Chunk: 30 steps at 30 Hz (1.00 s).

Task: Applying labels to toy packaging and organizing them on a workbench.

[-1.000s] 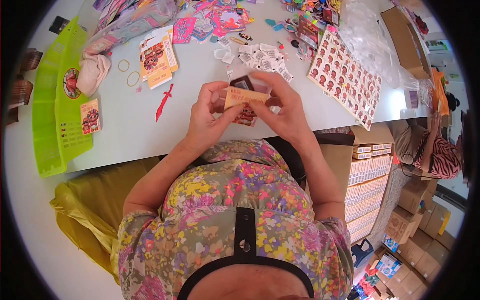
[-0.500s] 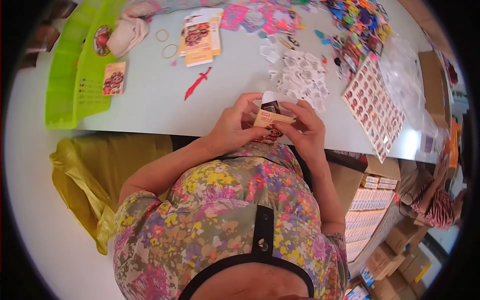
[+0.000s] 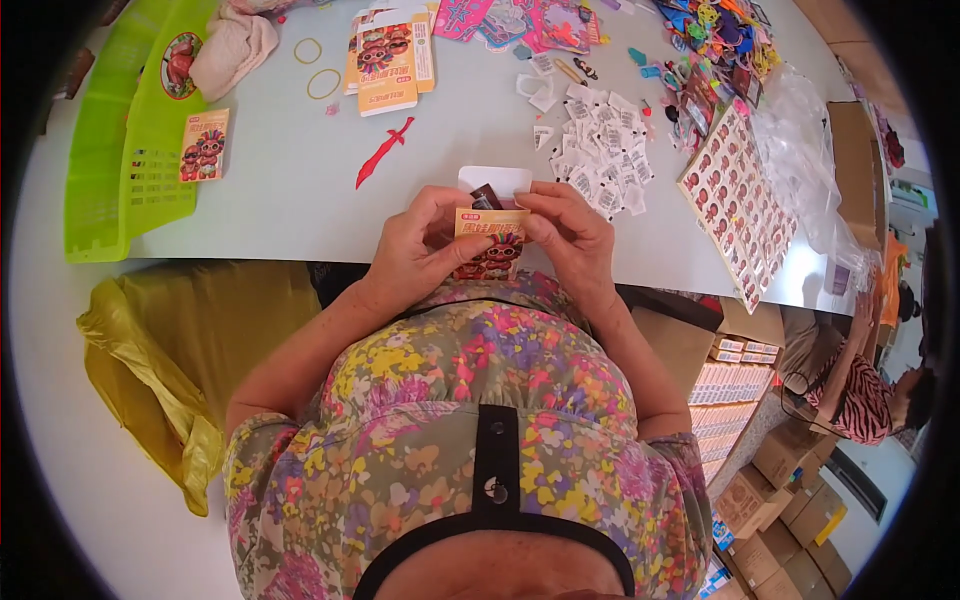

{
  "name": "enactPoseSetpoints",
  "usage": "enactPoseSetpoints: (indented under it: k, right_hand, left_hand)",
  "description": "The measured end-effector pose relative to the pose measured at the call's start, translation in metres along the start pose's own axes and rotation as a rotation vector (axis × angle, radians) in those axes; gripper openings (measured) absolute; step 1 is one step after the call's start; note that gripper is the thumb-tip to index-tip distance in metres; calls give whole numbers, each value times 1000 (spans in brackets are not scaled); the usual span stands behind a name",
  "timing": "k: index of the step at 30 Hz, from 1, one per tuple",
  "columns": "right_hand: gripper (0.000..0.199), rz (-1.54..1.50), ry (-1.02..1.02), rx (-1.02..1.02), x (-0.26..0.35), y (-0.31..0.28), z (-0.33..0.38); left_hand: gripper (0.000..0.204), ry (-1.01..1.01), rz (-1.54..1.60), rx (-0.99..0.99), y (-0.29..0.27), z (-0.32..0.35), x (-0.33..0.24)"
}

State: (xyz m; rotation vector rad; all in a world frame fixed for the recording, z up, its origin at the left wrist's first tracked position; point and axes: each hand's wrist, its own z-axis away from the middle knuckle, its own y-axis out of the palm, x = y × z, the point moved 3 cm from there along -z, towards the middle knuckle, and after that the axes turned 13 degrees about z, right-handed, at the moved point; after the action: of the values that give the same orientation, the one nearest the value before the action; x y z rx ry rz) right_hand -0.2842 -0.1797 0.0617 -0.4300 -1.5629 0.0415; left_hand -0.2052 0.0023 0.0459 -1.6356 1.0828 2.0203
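Over the table's front edge I hold a small orange printed box [image 3: 488, 262] with its white top flap [image 3: 498, 180] raised. A dark brown packet [image 3: 486, 197] sticks up out of its mouth at a tilt. My left hand [image 3: 422, 240] grips the box's left side, the thumb across its front. My right hand [image 3: 572, 235] is closed at the upper right corner, fingers on the flap and rim. What else lies inside the box is hidden. A red toy sword [image 3: 384, 153] lies on the table beyond my left hand, and small white printed packets [image 3: 607, 150] are heaped beyond my right.
At the left stands a green basket [image 3: 110, 190], a small orange box [image 3: 204, 146] against it. Flat orange boxes [image 3: 388, 62], yellow bands [image 3: 323, 84], pink cards [image 3: 560, 25], colourful trinkets [image 3: 715, 40] and a sticker sheet [image 3: 740, 205] lie on the table. Another person [image 3: 860, 395] is at right.
My view has shifted, so the table's things sit a little lower or further left. The box now stands more upright and faces me, its flap more fully raised. Both hands keep hold of it.
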Motion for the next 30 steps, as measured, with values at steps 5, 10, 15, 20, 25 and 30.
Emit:
enactPoseSetpoints:
  k: [5,10,15,20,25,30]
  right_hand:
    - [17,80,-2,21,5,-6,-6]
    - [15,165,5,-42,-1,-15,-3]
    - [19,21,104,-312,-9,-15,-1]
    - [19,34,-9,-190,8,-16,-6]
    - [19,684,-13,-512,-16,-92,-38]
    - [20,1120,117,-315,-45,-119,-47]
  left_hand:
    - [24,326,-403,-26,2,-20,-14]
    - [40,163,-270,17,6,-29,-4]
    - [81,140,-478,-22,26,-31,-15]
    - [80,309,-680,-37,29,-35,-16]
    - [76,379,-598,-36,30,-35,-14]
    - [82,197,-457,4,26,-37,-9]
